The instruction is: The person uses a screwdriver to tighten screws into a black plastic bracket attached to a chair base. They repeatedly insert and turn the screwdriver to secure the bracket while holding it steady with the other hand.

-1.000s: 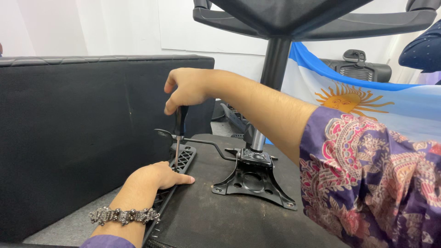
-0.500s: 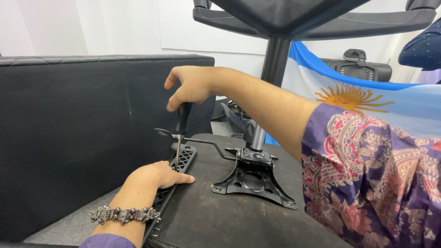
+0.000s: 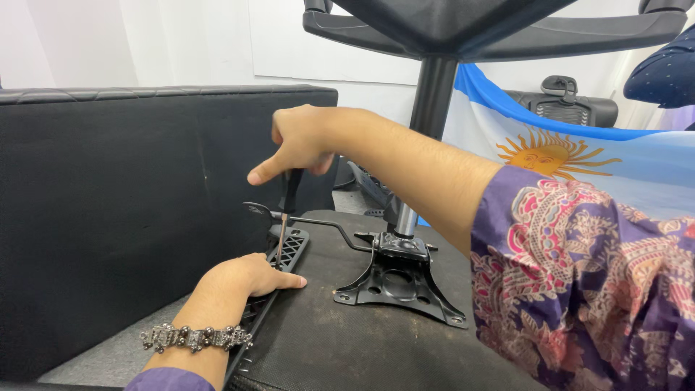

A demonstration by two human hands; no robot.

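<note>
Head view: right hand (image 3: 300, 145) fist-wrapped on screwdriver (image 3: 284, 210), index finger out, shaft vertical under the fingers, tip at armrest bracket (image 3: 286, 250). Left hand (image 3: 250, 276) lies flat, fingers extended, pinning the bracket on seat (image 3: 347, 347). Step looks like screw driving; next needs steady downward pressure, tip seated.

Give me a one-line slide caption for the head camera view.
Right hand holds a screwdriver upright over a black plastic bracket, steadied by the left hand.

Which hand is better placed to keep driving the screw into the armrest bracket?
Right. The right hand grips the black-handled screwdriver, upright with its shaft down on the black ribbed plastic armrest bracket. The left hand lies flat on that bracket, probably steadying it.
</note>
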